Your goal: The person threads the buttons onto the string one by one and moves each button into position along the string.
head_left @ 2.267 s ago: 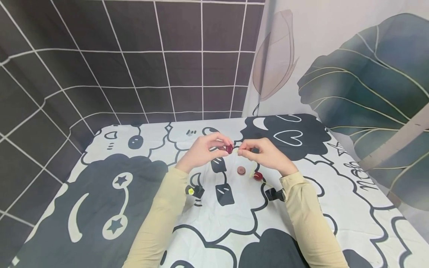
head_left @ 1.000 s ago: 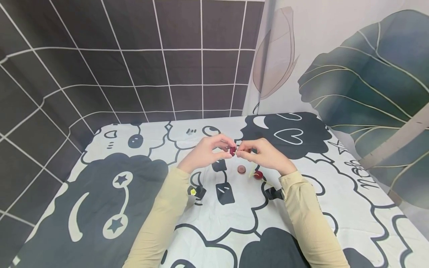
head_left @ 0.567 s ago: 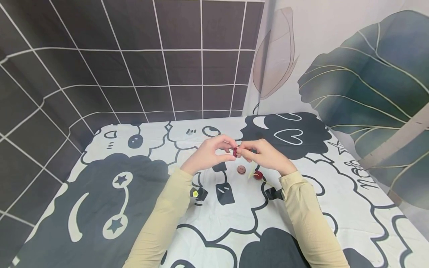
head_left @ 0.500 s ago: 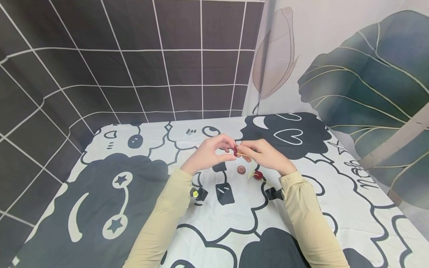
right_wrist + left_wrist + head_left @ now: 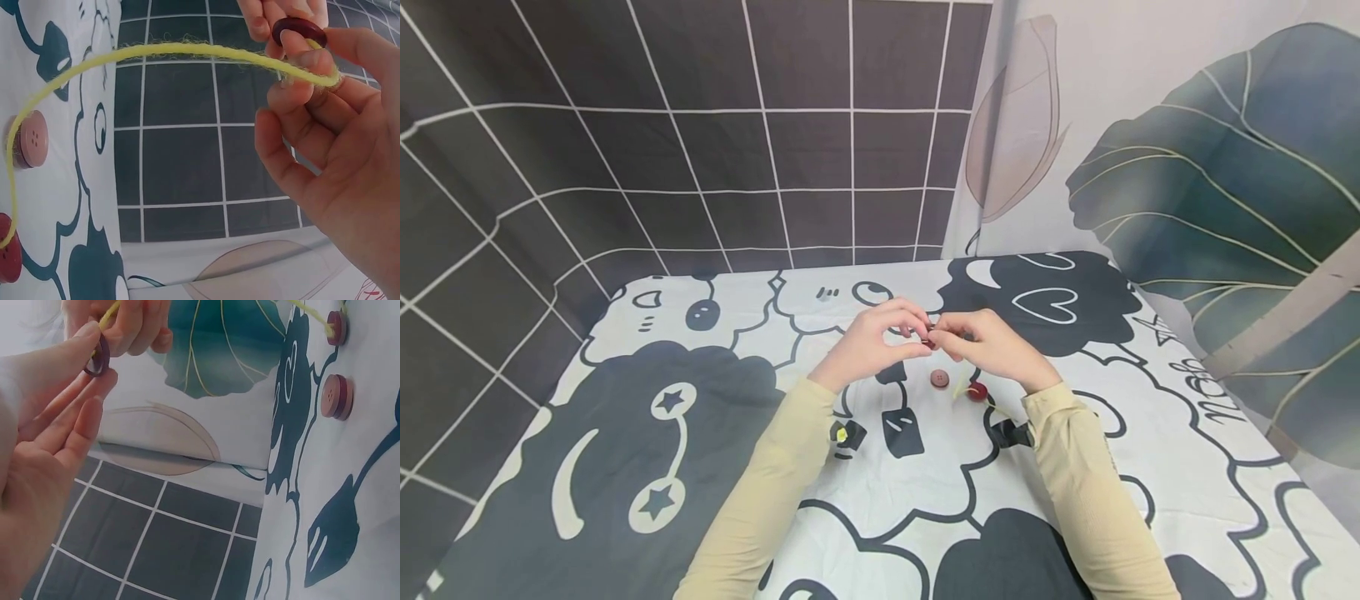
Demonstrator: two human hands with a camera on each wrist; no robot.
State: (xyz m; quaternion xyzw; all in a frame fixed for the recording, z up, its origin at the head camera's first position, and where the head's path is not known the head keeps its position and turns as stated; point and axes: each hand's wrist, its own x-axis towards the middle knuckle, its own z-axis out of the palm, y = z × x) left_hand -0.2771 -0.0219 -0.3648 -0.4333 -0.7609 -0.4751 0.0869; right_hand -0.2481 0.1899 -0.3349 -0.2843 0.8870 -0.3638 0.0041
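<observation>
My left hand [image 5: 880, 340] pinches a dark red button [image 5: 98, 356] by its edge between thumb and fingertips, above the cloth. Close against it, my right hand [image 5: 988, 346] curls its thumb and fingers on a piece of yellow yarn [image 5: 206, 50], its fingertips at the button's rim. The yarn runs to the button; the exact spot where it enters is partly hidden by fingers. From there it loops past the right fingers and down to a red button [image 5: 977, 392] on the cloth. Nearby lies a small stack of pinkish-brown buttons [image 5: 337, 397].
A white cloth [image 5: 917, 492] with black cartoon drawings covers the surface. Behind it hangs a dark grid-patterned curtain [image 5: 808, 150], with a leaf-print curtain [image 5: 1217, 167] at the right. Black wrist-camera mounts [image 5: 1011, 433] sit under the sleeves.
The left hand has moved right with its button to meet the right hand. The button has turned edge-on, then tilted, and the right fingers have shifted on the yarn at it.
</observation>
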